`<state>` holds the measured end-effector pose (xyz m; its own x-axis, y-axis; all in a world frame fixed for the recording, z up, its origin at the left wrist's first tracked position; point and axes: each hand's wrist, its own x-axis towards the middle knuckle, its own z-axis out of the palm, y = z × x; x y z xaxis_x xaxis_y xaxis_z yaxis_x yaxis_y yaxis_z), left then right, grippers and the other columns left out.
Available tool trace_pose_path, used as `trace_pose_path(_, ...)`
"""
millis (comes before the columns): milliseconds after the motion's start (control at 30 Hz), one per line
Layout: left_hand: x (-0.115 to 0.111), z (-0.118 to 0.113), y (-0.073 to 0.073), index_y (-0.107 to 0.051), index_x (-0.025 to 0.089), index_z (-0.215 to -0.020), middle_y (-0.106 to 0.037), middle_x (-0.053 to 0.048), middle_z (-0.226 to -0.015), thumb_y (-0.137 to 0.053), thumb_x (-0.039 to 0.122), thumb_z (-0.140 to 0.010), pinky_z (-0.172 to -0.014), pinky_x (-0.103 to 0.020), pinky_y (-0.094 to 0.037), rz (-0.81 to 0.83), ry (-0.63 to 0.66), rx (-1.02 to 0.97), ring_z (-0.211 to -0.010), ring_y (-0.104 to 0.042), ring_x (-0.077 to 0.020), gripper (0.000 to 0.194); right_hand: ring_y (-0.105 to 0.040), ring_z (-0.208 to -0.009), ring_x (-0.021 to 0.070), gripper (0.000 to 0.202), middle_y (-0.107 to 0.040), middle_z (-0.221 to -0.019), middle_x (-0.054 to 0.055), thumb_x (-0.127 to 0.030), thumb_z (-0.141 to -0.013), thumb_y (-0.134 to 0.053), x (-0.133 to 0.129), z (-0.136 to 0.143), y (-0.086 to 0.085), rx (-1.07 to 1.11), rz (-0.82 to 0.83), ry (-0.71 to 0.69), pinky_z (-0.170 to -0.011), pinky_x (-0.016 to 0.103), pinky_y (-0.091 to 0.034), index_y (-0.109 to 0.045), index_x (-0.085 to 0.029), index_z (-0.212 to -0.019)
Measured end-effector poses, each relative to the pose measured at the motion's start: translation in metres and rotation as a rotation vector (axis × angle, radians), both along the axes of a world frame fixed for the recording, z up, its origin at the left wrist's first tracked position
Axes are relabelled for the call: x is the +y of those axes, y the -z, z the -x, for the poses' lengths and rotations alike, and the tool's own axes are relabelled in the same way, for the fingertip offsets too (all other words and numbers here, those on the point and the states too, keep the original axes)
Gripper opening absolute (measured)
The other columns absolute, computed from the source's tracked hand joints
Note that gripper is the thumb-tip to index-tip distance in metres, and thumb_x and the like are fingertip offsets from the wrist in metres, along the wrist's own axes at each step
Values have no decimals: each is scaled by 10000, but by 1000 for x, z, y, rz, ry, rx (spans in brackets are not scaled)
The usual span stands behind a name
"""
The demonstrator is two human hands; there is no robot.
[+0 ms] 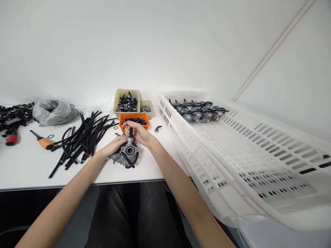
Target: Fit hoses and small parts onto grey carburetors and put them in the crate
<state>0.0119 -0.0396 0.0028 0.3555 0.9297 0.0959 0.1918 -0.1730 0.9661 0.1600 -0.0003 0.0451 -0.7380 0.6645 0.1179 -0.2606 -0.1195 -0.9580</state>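
Note:
A grey metal carburetor (126, 155) with a short black hose curled below its round bore rests near the table's front edge. My left hand (117, 144) is closed around its left side. At its top, my right hand (138, 132) has its fingers bent about the black cap (130, 132); some fingertips are hidden behind it. Just behind my hands stands an orange basket (147, 126) of small black parts. A small grey-and-black fitting (157, 129) lies to the right of my right hand.
Black rubber hoses (88, 137) lie heaped at left, beside an orange-handled tool (45, 142) and a red-handled one (11, 139). A plastic bag (54, 112) and parts bins (116, 103) stand behind. At right, a large white crate (196, 151) holds several carburetors (200, 112).

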Motion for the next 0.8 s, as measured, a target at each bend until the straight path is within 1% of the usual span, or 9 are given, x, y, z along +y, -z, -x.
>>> trace_pose_path(133,0,-1,0,-721,145,-807,-718,-71,-838,-504,494,-754,-848,-315,-467,15,-6,-1,-849,-630,-220,414,-365,-394,74,245,-474,-563,-60,-397,-834,-503,0,0,-1,7,9,-8,-296,219,-199,-555,-173,-918)
trace_pose_path(333,0,0,1,-714,158,-789,-720,-67,-843,-514,510,-754,-833,-318,-470,-3,-20,14,-843,-619,-222,406,-388,-390,76,178,-512,-576,-57,-327,-823,-517,7,1,6,37,-6,-4,-301,209,-228,-555,-182,-918)
trace_pose_path(567,1,1,4,-724,145,-825,-718,-72,-840,-510,506,-771,-835,-305,-469,3,2,-25,-838,-630,-211,423,-357,-380,68,281,-452,-550,-67,-418,-809,-518,1,1,1,-1,-1,5,-288,208,-199,-565,-169,-930)
trace_pose_path(700,1,1,3,-724,148,-833,-722,-71,-843,-516,515,-771,-856,-315,-469,16,20,-40,-843,-637,-214,427,-368,-380,77,265,-463,-544,-64,-407,-817,-503,3,1,2,2,-6,3,-291,206,-210,-556,-176,-936)
trace_pose_path(800,1,0,2,-725,153,-831,-724,-73,-852,-514,516,-770,-870,-319,-467,20,21,-37,-860,-638,-219,424,-392,-401,85,211,-504,-564,-54,-353,-823,-503,6,1,6,8,-25,28,-305,198,-234,-544,-185,-945)
